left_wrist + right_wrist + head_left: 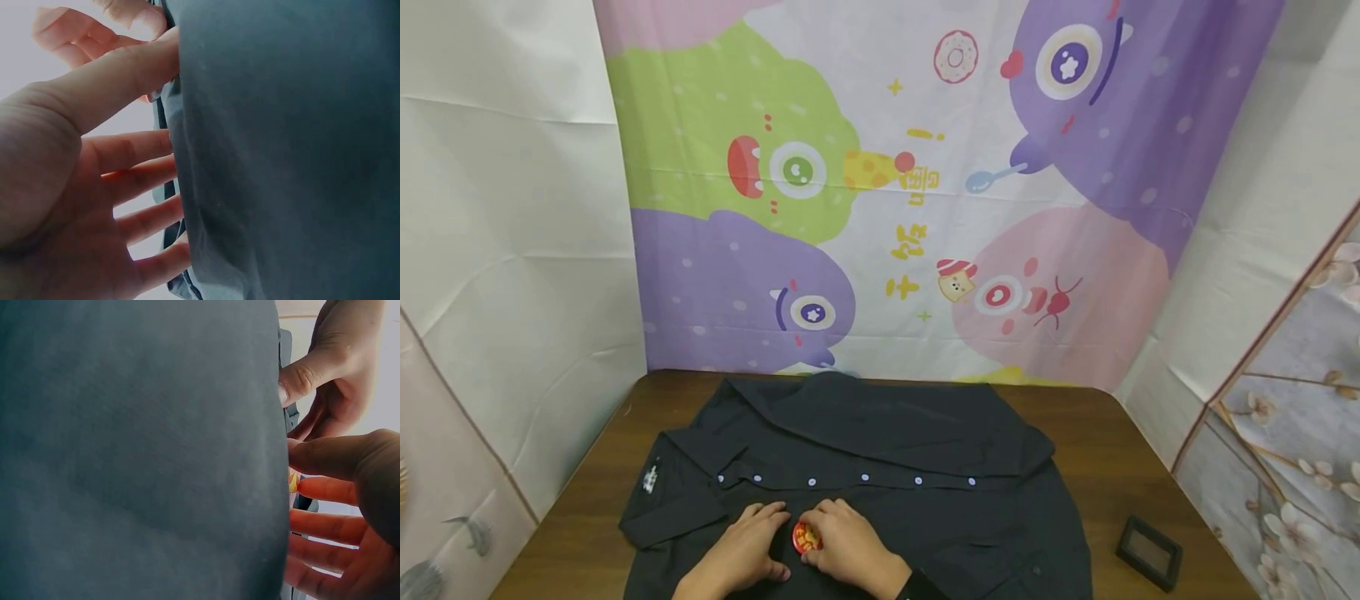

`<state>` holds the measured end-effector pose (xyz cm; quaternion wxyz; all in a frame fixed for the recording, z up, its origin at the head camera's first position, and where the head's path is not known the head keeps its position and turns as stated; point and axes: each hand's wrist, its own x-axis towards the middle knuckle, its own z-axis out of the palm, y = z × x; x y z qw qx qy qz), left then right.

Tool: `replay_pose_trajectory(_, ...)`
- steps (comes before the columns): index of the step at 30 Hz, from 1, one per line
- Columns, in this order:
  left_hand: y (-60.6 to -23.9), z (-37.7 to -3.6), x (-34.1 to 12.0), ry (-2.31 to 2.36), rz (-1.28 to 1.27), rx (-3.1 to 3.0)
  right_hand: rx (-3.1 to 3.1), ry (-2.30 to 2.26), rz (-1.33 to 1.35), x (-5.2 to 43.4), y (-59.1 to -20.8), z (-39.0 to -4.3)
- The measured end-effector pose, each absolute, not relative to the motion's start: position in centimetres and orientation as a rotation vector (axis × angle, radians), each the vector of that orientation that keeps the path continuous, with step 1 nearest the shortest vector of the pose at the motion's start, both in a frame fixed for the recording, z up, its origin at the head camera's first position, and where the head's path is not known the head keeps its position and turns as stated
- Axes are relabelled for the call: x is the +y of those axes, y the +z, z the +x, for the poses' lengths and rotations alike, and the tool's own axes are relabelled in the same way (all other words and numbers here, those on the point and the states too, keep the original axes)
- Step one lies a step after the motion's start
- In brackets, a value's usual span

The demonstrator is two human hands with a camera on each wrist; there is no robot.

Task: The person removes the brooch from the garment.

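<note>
While the black shirt [865, 467] lies spread on the desk [1112, 433], the left hand [741, 554] presses it flat, fingers spread. Right hand [850, 546], at 3 o'clock of it, pinches a red-and-yellow badge [806, 537] against the cloth.

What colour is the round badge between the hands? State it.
Red with yellow markings; the badge shows best in the head view.

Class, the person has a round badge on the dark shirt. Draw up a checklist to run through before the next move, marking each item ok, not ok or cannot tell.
1. Black shirt lies spread on the wooden table: ok.
2. Red and yellow badge sits on the shirt front: ok.
3. Right hand touches the badge: ok.
4. Left hand rests on the fabric beside it: ok.
5. Badge pin open or fastened: cannot tell.
6. Small black box lies apart from the hands: ok.
</note>
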<state>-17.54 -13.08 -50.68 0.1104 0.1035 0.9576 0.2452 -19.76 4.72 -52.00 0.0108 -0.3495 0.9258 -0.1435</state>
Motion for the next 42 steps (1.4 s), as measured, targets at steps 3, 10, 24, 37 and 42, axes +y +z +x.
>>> replay_pose_trajectory(3, -50.7, -17.6, -13.0, 0.726, 0.298, 2.816, 2.889, -0.440, -1.102, 4.8, -52.0, -19.8)
replay_pose_trajectory(10, -50.7, -17.6, -12.9, 0.714, 0.302, 2.822, 2.870, -0.457, -1.123, 5.0, -52.0, -19.8)
replay_pose_trajectory(24, -50.9, -17.8, -12.9, 0.685, 0.307, 2.830, 2.883, -0.442, -1.147, 5.6, -52.0, -19.8)
replay_pose_trajectory(37, -51.0, -17.9, -12.9, 0.674, 0.295, 2.819, 2.855, -0.515, -1.084, 5.9, -51.6, -19.9)
replay_pose_trajectory(42, -50.9, -17.9, -12.8, 0.675, 0.284, 2.813, 2.865, -0.526, -1.100, 6.0, -51.5, -19.8)
